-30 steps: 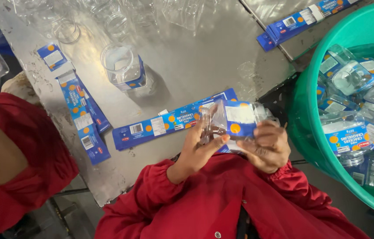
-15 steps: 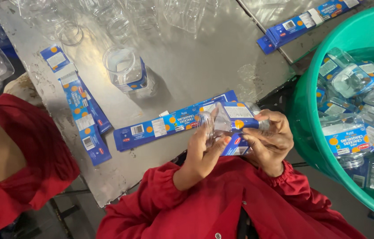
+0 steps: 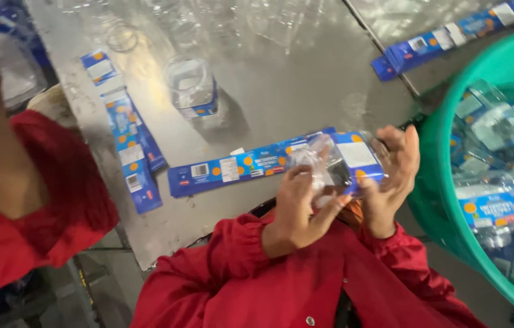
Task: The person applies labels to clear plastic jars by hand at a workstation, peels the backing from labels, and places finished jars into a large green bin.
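Note:
Both of my hands hold a clear plastic jar (image 3: 336,167) with a blue label around it, lying on its side just above the table's near edge. My left hand (image 3: 298,209) grips its open left end with fingers curled over the rim. My right hand (image 3: 390,176) presses the label against the jar's right side, fingers spread upward. Right behind the jar, a flat blue label strip (image 3: 232,169) with orange dots lies on the metal table (image 3: 281,91). Both my sleeves are red.
A green tub (image 3: 445,200) at the right holds several labelled clear jars. One labelled jar (image 3: 193,85) stands mid-table. More blue labels (image 3: 129,152) lie at the left, another strip (image 3: 445,39) at the far right. A co-worker's red sleeve (image 3: 32,200) fills the left.
The view has drifted a little, and the jar sits lower and closer to me. My right hand's fingers have spread wider over the label while my left keeps hold of the rim.

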